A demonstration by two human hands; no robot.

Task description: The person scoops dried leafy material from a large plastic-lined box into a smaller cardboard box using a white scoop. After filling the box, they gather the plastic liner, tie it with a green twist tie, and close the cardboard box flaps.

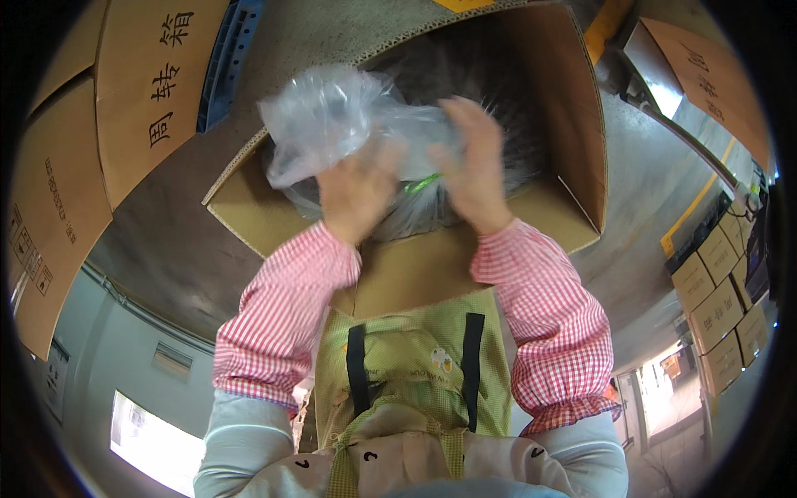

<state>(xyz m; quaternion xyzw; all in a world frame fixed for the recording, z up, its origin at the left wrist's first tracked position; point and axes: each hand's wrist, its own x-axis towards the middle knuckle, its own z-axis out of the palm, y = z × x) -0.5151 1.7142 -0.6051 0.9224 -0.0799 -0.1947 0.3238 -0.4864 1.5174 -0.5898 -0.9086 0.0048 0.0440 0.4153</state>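
Observation:
An open cardboard box (423, 267) stands before me with its flaps spread out. Inside is a large clear plastic bag (411, 218) with dark, hard-to-make-out contents. A bright green tie (423, 183) lies across the bag's gathered part, between my hands. Loose, crumpled plastic of the bag's top rises to the left. My left hand (361, 187), motion-blurred, is at the base of this loose plastic; its grip is unclear. My right hand (476, 165), also blurred, is raised over the bag to the right of the tie, fingers apart and nothing visibly held.
Large printed cartons (143, 81) stand at the left on a blue pallet (227, 68). Another carton (707, 87) is at the upper right, near a metal bar (685, 140). Stacked cartons (716, 311) are farther right. Grey floor (168, 193) surrounds the box.

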